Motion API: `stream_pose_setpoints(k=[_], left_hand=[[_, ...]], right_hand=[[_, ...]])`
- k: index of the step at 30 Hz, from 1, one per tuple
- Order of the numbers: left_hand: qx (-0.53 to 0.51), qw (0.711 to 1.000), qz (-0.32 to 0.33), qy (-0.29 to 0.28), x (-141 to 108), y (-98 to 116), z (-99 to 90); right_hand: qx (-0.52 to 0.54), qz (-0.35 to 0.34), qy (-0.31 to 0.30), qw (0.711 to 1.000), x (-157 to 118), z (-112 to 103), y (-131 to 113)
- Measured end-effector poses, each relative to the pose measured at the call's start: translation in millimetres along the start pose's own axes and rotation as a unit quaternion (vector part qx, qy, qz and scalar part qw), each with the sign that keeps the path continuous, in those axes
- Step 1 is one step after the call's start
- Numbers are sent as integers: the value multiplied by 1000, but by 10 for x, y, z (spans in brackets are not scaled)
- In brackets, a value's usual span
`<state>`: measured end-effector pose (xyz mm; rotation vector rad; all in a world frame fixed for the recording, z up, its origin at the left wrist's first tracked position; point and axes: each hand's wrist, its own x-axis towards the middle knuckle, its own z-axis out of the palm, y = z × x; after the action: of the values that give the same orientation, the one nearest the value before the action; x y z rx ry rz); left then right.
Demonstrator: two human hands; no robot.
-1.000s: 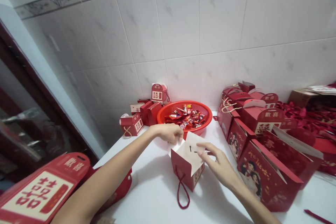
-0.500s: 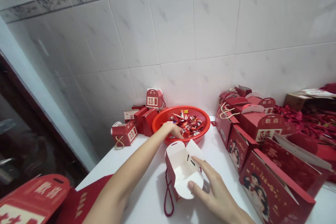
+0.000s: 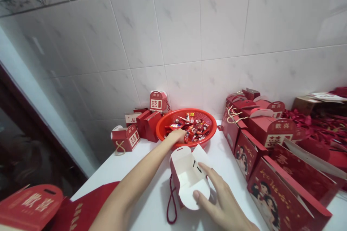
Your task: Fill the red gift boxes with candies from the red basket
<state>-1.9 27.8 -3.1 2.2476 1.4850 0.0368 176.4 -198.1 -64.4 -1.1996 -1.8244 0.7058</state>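
An open red gift box (image 3: 187, 178) with a white inside stands on the white table, its flaps folded out and a dark red cord loop hanging at its left side. My right hand (image 3: 219, 196) holds it from the right, thumb on the front flap and fingers on the right-hand flap. Past the box, a red plastic basket (image 3: 159, 130) carries wrapped candies (image 3: 196, 128). Reaching over its near rim, my left hand (image 3: 178, 136) is among the candies with curled fingers; what they hold is hidden.
Small red boxes (image 3: 126, 138) stand left of the basket against the tiled wall. Larger red boxes and bags (image 3: 282, 191) line the right side, with dark pink ribbon-like material (image 3: 306, 122) behind. Another red box (image 3: 32, 204) sits at the near left.
My left hand has drawn slightly left and back within the basket, its fingers more curled. My right hand stays on the gift box. The view has shifted slightly.
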Motion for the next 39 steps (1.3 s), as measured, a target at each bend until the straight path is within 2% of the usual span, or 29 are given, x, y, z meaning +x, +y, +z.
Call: stream_pose_setpoints(k=[3,6,12,18,22,28,32,39], left_hand=[[-62,995,-47,66,-70,19,-68],[-171,977,-64,111,-147,24,-124],[-371,918,-41,132,-224,31,-166],[-472,877,-10,93,-272,33,-175],[-505,861,4,58,-314,41,-174],[-580,813,39,28,-297,9,-159],[-603,795,67,4,-293,-4,-166],[-611,772,165,-54,-432,193,-253]], right_hand=[[3,13,9,1000,15,-8,7],[13,18,13,1000,24,-13,18],[9,24,22,999,30,-47,40],[-9,28,45,999,72,-98,52],[-10,19,64,998,91,-115,76],[-5,11,81,997,98,-149,98],[-3,10,93,996,116,-178,98],[-2,29,93,995,134,-190,125]])
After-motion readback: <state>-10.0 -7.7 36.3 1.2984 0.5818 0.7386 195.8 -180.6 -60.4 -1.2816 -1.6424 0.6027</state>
